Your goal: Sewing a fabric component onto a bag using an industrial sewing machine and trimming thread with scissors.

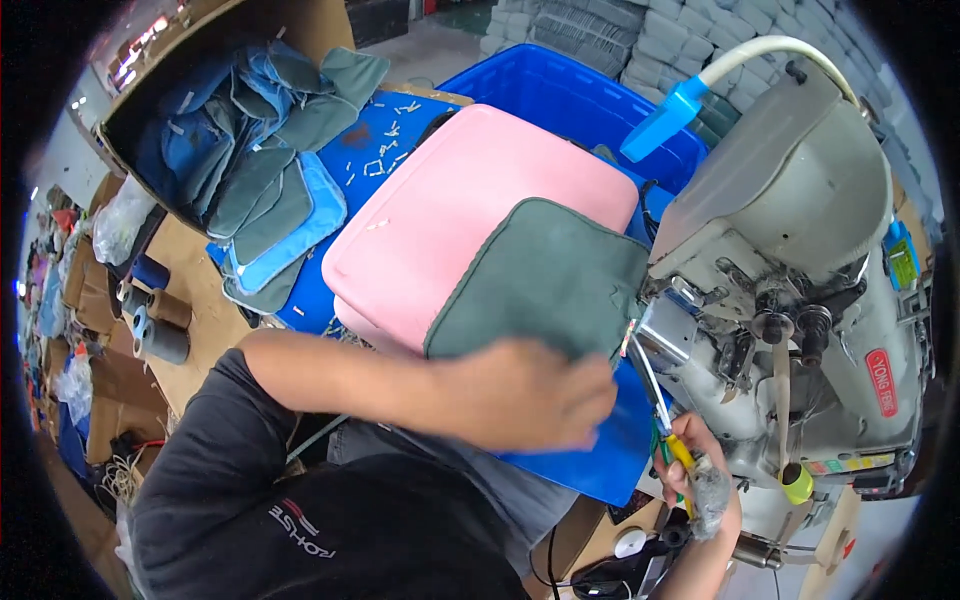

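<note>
My left hand, blurred by motion with bent fingers, is at the lower edge of a dark green fabric panel; whether it holds anything is unclear. The panel lies over a pink padded piece. My right hand grips long scissors with yellow and green handles and a grey fuzzy wrapping. Their blades point up at the panel's right edge, beside a grey industrial sewing machine.
A cardboard box spills blue and green pieces onto a blue surface. Behind are a blue bin and stacked grey bundles. Thread cones stand at left; a blue-tipped hose arches over the machine.
</note>
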A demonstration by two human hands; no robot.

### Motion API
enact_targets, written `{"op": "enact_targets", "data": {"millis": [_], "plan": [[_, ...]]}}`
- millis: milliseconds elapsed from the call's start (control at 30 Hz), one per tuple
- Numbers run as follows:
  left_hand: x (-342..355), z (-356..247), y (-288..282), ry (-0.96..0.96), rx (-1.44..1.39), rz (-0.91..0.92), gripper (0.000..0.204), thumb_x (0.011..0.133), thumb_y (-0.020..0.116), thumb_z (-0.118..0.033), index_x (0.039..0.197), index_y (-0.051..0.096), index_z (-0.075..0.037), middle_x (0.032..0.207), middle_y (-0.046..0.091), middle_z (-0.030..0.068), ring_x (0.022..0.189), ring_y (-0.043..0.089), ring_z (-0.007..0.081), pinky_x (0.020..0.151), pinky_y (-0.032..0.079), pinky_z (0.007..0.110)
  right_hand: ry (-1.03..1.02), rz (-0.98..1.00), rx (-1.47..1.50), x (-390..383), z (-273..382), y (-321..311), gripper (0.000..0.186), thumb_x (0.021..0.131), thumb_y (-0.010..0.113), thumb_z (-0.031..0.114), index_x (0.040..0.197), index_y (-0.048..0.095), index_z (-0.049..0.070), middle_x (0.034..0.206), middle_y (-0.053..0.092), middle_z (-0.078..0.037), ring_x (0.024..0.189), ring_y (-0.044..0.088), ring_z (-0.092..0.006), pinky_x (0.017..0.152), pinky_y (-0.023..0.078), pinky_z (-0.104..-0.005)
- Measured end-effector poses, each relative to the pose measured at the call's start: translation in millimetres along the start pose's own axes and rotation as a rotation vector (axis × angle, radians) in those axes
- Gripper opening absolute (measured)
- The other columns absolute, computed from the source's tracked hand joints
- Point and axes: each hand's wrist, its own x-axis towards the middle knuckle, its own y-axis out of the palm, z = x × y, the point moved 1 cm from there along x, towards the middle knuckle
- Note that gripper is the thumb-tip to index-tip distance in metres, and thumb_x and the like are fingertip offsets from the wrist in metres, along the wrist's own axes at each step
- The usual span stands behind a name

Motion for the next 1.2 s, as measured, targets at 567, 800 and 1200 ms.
{"op": "enact_targets", "data": {"millis": [567,800,1200], "plan": [[-34,-26,2,-0.19,-0.045,-0.142,0.045,0.079,0.062,-0.012,0.119,0.065,0.008,0.077,0.047,0.001,0.053,0.045,0.0073,0.046,0.035,0.021,0.091,-0.065,-0.082,11,35,-11,0.058,0.068,0.092,0.03,0.1,0.049,0.007,0.081,0.049,0.002,0.053,0.044,-0.0051,0.043,0.03,-0.0201],[-27,-20,5,0.012,0.125,-0.175,0.034,0.083,0.064,-0.019,0.107,0.069,0.003,0.121,0.065,0.0187,0.052,0.044,0.0078,0.048,0.034,0.02,0.058,-0.045,-0.042,15,28,-11,0.055,0.07,0.091,0.027,0.102,0.05,0.008,0.081,0.049,0.001,0.053,0.044,-0.0061,0.043,0.03,-0.0205],[-34,-23,16,-0.026,0.009,-0.201,0.032,0.087,0.062,-0.02,0.107,0.068,0.004,0.124,0.065,0.023,0.055,0.053,0.0076,0.051,0.04,0.02,0.053,0.011,-0.096,21,33,-12,0.052,0.073,0.09,0.026,0.1,0.049,0.007,0.081,0.05,0.002,0.056,0.044,-0.0043,0.045,0.032,-0.0204]]}}
